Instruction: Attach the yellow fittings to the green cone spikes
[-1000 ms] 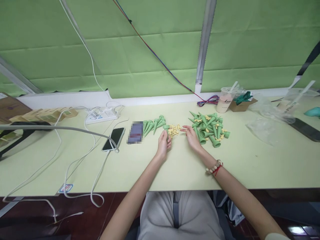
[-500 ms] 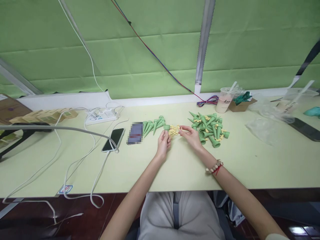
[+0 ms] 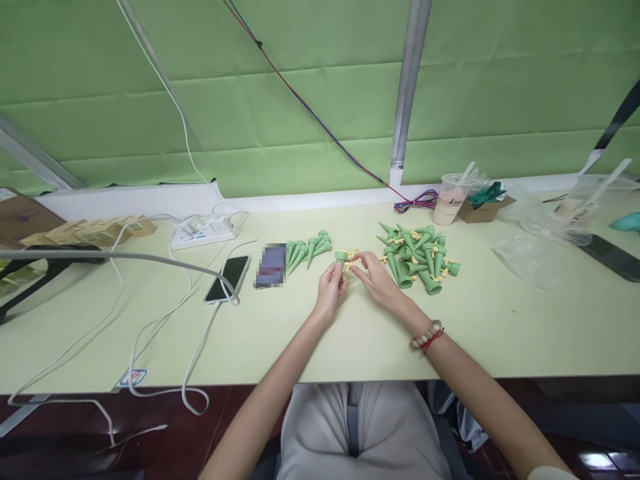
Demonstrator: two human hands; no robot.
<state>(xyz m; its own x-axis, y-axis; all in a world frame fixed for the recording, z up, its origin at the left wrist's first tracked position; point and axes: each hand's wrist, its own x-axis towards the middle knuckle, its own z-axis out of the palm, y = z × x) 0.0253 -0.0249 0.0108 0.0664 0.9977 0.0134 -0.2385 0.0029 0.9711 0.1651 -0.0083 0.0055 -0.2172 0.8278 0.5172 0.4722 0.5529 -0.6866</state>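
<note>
My left hand (image 3: 330, 292) is closed around a green plastic cone-shaped spike (image 3: 341, 255), its wide cap end pointing up. Close beside the cap, my right hand (image 3: 379, 283) pinches a small yellow plastic piece (image 3: 351, 265), partly hidden by the fingers. More small yellow pieces (image 3: 354, 254) lie on the table just behind the fingertips. To the right is a heap of green spikes (image 3: 433, 288) mixed with yellow pieces. Several green spikes (image 3: 311, 251) lie side by side left of my left hand.
A phone with a blurred surface (image 3: 271, 265) and a charging phone (image 3: 228, 279) lie left. White cables trail from a power strip (image 3: 205, 231). Behind the heap stand a drink cup (image 3: 447, 200) and a small cardboard box (image 3: 483, 211). Plastic bags (image 3: 523, 260) and a dark phone (image 3: 613, 259) lie right.
My left hand has moved slightly right with the green spike. My right hand has brought the yellow piece left, close to the spike's cap.
</note>
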